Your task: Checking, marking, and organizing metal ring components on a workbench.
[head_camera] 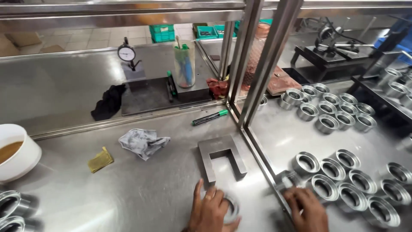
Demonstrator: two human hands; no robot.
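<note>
My left hand (211, 210) rests on top of a metal ring (230, 208) lying on the steel table, just below a grey U-shaped steel block (220, 156). My right hand (305, 209) reaches past the glass partition frame and touches a small metal ring (286, 179) at the near edge of a cluster of machined metal rings (348, 180). The fingers of both hands are curled over the parts.
A steel-framed glass partition (257, 64) splits the bench. More rings (328, 107) sit further back on the right. A crumpled grey cloth (142, 142), a yellow pad (100, 160), a green-capped marker (210, 117), a white bowl of brown liquid (16, 151) and a dial gauge (126, 54) lie to the left.
</note>
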